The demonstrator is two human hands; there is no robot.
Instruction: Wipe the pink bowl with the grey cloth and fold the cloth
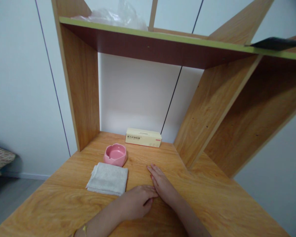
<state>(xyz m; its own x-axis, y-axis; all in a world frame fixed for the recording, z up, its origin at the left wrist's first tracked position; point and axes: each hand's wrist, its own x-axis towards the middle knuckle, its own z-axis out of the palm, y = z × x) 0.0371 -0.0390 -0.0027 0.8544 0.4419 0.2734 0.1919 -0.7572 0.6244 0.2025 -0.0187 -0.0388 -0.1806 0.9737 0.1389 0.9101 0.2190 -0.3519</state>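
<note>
Left hand [139, 201] is over the near middle of the tabletop [212, 197], fingers loosely bent, tips against the right hand; can't tell if anything is under the palm. Right hand [162, 183] lies low and flat on the wood, opened out, fingers straight and close together, pointing far-left, no object visible in it. Gold-coloured bracelet [85, 228] on the left forearm. Cloth [108, 178], light grey, folded to a flat pad, is on the tabletop just left of the left hand, nearest item to it. Pink dish [115, 154], notched rim, faceted sides, upright at the cloth's far edge; can't tell if they touch. Box [143, 138], long, pale yellow, printed, lies at the far side, right of the dish and apart from it, near the white back wall [138, 92]. Wood uprights stand left and right. Shelf [148, 46] above, with clear plastic [118, 16] up left and a dark flat object [276, 43] at far right.
</note>
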